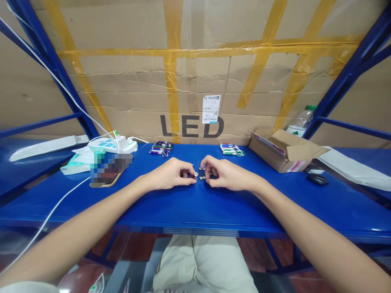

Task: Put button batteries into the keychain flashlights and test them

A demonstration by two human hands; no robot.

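Observation:
My left hand (175,173) is low over the blue table, its fingers curled in a pinch. A bit of dark red shows at its fingertips, mostly hidden, beside a small round silver disc like a button cell (196,174). Facing it, my right hand (224,174) is also closed, thumb and fingers bent down by more small silver discs (202,178). What lies inside its grip is hidden. Farther back are two groups of small metal keychain flashlights with carabiners: dark purple and blue ones (161,148) on the left, green and silver-blue ones (231,149) on the right.
On the left of the blue table (183,207) are a phone (114,177), a white power strip (122,144) and a plastic packet (81,160). An open cardboard box (282,152), a black mouse (317,179) and a bottle (302,122) stand right. A large carton (131,89) backs the table.

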